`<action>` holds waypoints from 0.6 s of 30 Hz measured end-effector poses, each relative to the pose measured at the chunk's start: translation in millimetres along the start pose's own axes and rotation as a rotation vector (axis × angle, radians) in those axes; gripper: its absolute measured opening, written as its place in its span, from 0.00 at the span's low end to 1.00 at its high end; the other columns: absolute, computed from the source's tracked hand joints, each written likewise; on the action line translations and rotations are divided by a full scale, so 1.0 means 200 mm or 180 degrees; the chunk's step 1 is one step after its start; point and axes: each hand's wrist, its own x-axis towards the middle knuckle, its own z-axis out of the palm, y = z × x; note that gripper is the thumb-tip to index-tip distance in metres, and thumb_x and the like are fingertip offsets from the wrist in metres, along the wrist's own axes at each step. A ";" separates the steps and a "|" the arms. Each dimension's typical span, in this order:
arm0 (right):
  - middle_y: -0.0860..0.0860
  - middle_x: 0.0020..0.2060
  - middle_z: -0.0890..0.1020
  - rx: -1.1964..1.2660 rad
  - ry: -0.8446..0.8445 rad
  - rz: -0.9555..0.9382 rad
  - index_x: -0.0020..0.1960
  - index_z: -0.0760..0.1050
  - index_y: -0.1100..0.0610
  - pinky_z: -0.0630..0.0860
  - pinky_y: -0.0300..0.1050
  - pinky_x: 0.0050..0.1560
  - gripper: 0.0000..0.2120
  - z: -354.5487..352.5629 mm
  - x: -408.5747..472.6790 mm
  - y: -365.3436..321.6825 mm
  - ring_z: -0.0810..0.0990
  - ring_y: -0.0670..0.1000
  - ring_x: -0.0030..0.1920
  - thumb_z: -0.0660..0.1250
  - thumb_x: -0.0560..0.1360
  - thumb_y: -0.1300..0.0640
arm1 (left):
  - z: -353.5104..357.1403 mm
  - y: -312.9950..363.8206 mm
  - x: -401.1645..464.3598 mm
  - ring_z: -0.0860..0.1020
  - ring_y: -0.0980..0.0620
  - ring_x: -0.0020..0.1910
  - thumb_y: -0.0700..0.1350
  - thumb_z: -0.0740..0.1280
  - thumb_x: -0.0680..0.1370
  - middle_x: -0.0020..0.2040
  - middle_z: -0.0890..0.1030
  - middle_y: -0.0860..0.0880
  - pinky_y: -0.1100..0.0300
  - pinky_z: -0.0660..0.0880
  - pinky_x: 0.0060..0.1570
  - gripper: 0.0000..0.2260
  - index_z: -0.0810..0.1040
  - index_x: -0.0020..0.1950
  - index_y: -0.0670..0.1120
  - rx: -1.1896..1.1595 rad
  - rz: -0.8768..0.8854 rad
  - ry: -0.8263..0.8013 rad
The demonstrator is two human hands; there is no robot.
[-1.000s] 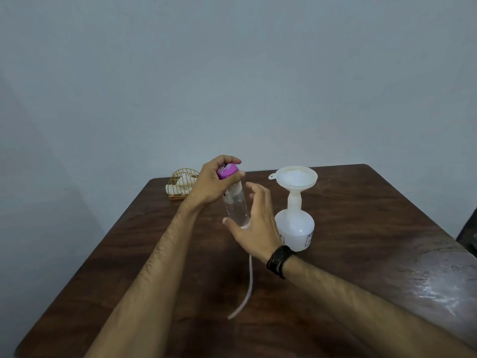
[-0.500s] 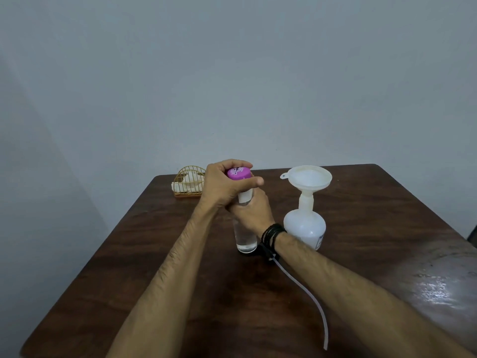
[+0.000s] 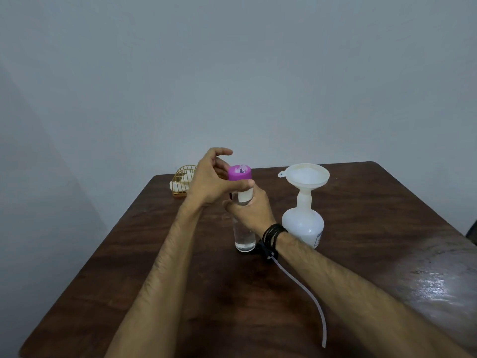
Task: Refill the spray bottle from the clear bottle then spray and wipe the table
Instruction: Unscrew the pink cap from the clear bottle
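The clear bottle [image 3: 244,235] stands upright on the dark wooden table [image 3: 180,293], with a pink cap [image 3: 240,173] on top. My right hand [image 3: 249,210] is wrapped around its upper body. My left hand [image 3: 211,179] is at the cap, thumb pressed just under it, the other fingers lifted and spread. To the right stands the white spray bottle [image 3: 303,228] without its head, a white funnel [image 3: 307,177] seated in its neck. The spray head's tube [image 3: 307,293] lies on the table under my right forearm; the head itself is mostly hidden by my wrist.
A small gold wire basket [image 3: 182,182] with white contents sits at the table's far left corner. A shiny patch [image 3: 433,282] shows on the table's right side. A dark object [image 3: 472,233] is at the right edge of view.
The clear bottle was held in the air, then set upright on the table, and my right hand closed around it. My left hand's fingers have since lifted off the cap, leaving the thumb there.
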 end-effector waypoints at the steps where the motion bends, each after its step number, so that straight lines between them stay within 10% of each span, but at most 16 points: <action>1: 0.49 0.40 0.85 -0.0050 -0.0064 -0.0018 0.52 0.79 0.52 0.83 0.48 0.44 0.16 0.01 0.00 -0.01 0.86 0.48 0.43 0.76 0.65 0.56 | 0.02 0.00 0.00 0.78 0.54 0.47 0.52 0.84 0.61 0.50 0.76 0.49 0.62 0.77 0.47 0.38 0.72 0.67 0.49 0.0229 -0.0002 0.0100; 5: 0.49 0.43 0.86 0.0005 -0.0110 -0.0085 0.54 0.79 0.50 0.84 0.50 0.46 0.18 0.01 -0.01 -0.01 0.86 0.47 0.44 0.76 0.65 0.58 | 0.04 0.00 0.00 0.72 0.52 0.67 0.58 0.74 0.70 0.69 0.68 0.45 0.67 0.74 0.59 0.37 0.64 0.74 0.50 0.0282 0.0053 -0.0610; 11: 0.46 0.40 0.84 0.0076 -0.0073 -0.0122 0.50 0.76 0.44 0.84 0.47 0.45 0.17 0.01 -0.02 -0.01 0.85 0.47 0.43 0.76 0.67 0.60 | -0.08 0.01 -0.04 0.80 0.51 0.59 0.32 0.72 0.75 0.65 0.78 0.42 0.61 0.78 0.58 0.30 0.66 0.74 0.44 -0.0385 0.0073 -0.1165; 15: 0.46 0.38 0.85 -0.0045 -0.0121 -0.0137 0.46 0.78 0.46 0.84 0.49 0.45 0.13 0.01 -0.03 -0.01 0.85 0.47 0.41 0.75 0.65 0.58 | -0.02 0.04 -0.06 0.81 0.59 0.42 0.52 0.83 0.60 0.47 0.80 0.50 0.67 0.78 0.41 0.36 0.75 0.65 0.49 0.0228 0.0049 0.0004; 18: 0.50 0.41 0.86 -0.0042 -0.0137 -0.0145 0.52 0.80 0.48 0.85 0.55 0.47 0.18 0.01 -0.02 -0.02 0.87 0.49 0.43 0.75 0.64 0.59 | 0.04 0.04 -0.06 0.77 0.56 0.53 0.62 0.77 0.62 0.59 0.73 0.49 0.68 0.76 0.48 0.37 0.72 0.68 0.51 0.0694 0.0148 -0.0430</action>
